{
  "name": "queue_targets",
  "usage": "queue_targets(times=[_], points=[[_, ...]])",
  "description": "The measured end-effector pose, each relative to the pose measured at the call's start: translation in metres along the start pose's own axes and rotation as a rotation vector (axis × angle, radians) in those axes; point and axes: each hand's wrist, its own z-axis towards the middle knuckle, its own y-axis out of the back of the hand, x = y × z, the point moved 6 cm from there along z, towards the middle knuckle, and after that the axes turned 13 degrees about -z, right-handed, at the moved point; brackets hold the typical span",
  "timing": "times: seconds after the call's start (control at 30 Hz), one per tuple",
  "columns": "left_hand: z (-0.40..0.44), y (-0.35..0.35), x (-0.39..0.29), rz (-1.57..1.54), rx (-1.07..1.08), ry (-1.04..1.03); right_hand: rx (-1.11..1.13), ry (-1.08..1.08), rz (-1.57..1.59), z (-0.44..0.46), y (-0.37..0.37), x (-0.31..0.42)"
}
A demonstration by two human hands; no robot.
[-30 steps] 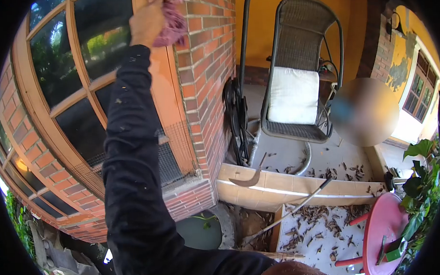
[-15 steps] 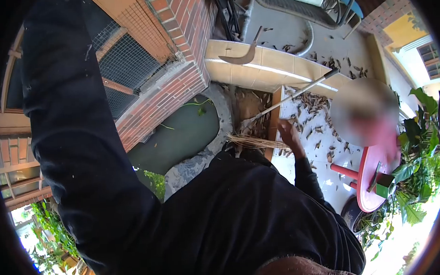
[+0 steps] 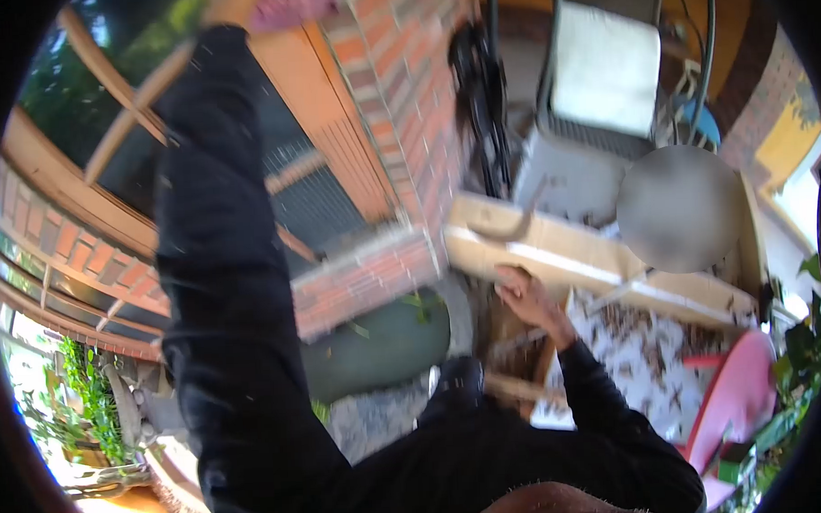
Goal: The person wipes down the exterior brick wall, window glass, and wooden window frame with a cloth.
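My left arm is stretched up along the window, and my left hand (image 3: 228, 6) shows only in part at the top edge, smeared by motion. A purple-pink cloth (image 3: 295, 5) is at that hand, apparently gripped in it against the window frame (image 3: 139, 108). Lower down, my right hand (image 3: 531, 299) is held out in the air with its fingers partly apart and nothing in it. Beyond its fingertips, a sickle (image 3: 518, 226) lies on the tiled ledge (image 3: 591, 250). A stick broom (image 3: 524, 388) is below this hand.
A dark green surface (image 3: 386, 334) with a stone rim lies below the brick wall (image 3: 415, 121). Dry leaves cover the white floor (image 3: 605, 376), with a long-handled tool (image 3: 620, 292) across it. A chair (image 3: 603, 69) and pink table (image 3: 741, 390) stand to the right.
The view has swung upward and left, bringing my left hand and the purple-pink cloth into sight at the top. My right hand has moved from above the leafy floor toward the ledge.
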Motion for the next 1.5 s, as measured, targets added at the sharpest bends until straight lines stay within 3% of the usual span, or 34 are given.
queue_targets(times=[0.1,0.17,0.2,0.3,0.33,0.4,0.5,0.57,0.63,0.67,0.7,0.77,0.8,0.83,0.9,1.03,1.3,1.37,1.43,1.5], points=[[-0.005,0.005,0.001,-0.023,-0.215,-0.099,-0.105,0.168,-0.037,0.073,0.039,0.063],[-0.036,0.011,-0.025,-0.232,-0.236,-0.010,-0.274,0.361,-0.029,0.125,0.079,0.120],[-0.048,0.007,-0.031,-0.294,-0.275,-0.013,-0.202,0.290,0.101,0.146,0.102,0.156],[-0.070,0.007,-0.059,-0.601,-0.344,-0.013,-0.286,0.523,0.439,0.223,0.160,0.237],[-0.074,0.005,-0.072,-0.708,-0.345,-0.030,-0.226,0.409,0.646,0.231,0.182,0.284],[-0.077,0.000,-0.097,-0.835,-0.302,-0.153,-0.298,0.528,1.100,0.267,0.209,0.353],[-0.073,0.015,-0.116,-0.913,-0.221,-0.337,-0.436,0.456,1.035,0.329,0.246,0.380],[-0.068,0.027,-0.111,-0.966,-0.163,-0.421,-0.466,0.523,0.981,0.354,0.272,0.402],[-0.071,0.037,-0.096,-0.985,-0.224,-0.500,-0.762,0.641,0.668,0.362,0.309,0.422],[-0.075,0.042,-0.089,-0.985,-0.276,-0.529,-1.091,0.573,0.052,0.353,0.334,0.437],[-0.076,0.037,-0.082,-0.992,-0.277,-0.535,-1.098,0.572,0.045,0.352,0.338,0.454],[-0.076,0.020,-0.067,-0.826,-0.378,-0.507,-1.296,0.655,-0.378,0.343,0.331,0.501],[-0.072,0.010,-0.065,-0.837,-0.381,-0.509,-1.301,0.797,-0.604,0.358,0.322,0.510],[-0.066,-0.001,-0.067,-0.752,-0.411,-0.483,-1.303,0.796,-0.618,0.370,0.317,0.510],[-0.056,-0.023,-0.070,-0.678,-0.450,-0.457,-1.196,0.919,-1.112,0.394,0.291,0.520],[-0.045,-0.041,-0.076,-0.574,-0.497,-0.381,-1.119,0.954,-1.328,0.383,0.293,0.514],[-0.050,-0.048,-0.071,-0.556,-0.472,-0.350,-1.007,0.915,-1.309,0.380,0.298,0.508],[-0.048,-0.048,-0.068,-0.572,-0.459,-0.370,-0.902,0.411,-1.442,0.396,0.321,0.473],[-0.050,-0.043,-0.070,-0.602,-0.447,-0.369,-0.804,0.302,-1.402,0.415,0.369,0.393],[-0.041,-0.038,-0.069,-0.635,-0.489,-0.360,-0.889,0.302,-1.326,0.385,0.371,0.397]])
